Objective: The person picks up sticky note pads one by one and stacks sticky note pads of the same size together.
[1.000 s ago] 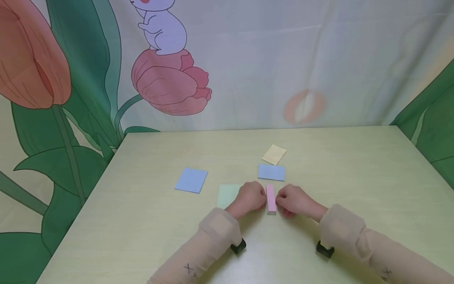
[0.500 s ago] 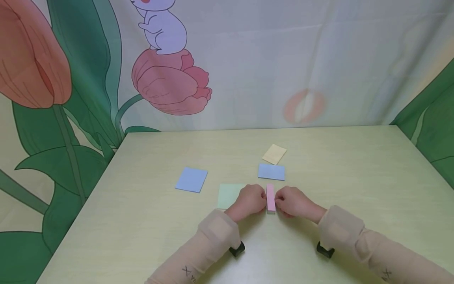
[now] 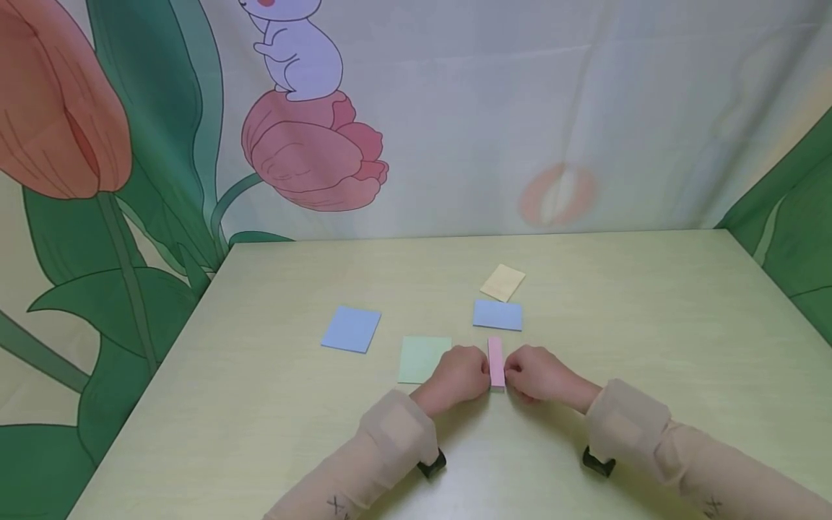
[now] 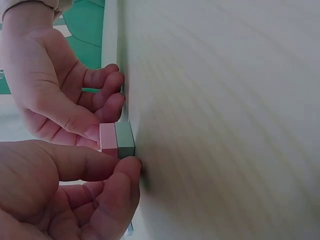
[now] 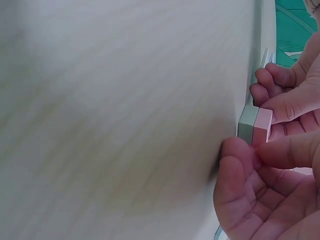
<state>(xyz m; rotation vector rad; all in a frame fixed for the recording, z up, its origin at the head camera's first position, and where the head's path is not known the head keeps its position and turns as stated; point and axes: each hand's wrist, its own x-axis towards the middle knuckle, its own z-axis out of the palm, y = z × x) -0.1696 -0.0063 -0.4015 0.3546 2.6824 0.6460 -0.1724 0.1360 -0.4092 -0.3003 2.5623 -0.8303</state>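
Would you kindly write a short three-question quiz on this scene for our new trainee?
1. Multiple choice: In the wrist views, what colour is the lower bar that lies against the table side of the pink bar? (a) blue (b) green (c) yellow
2. True or false: The yellow piece lies farther from the person than the blue rectangle.
3. Fill in: In the head view, the person's ____ hand hides one corner of the green square.

Key: 1. b, green. 2. True. 3. Left hand.
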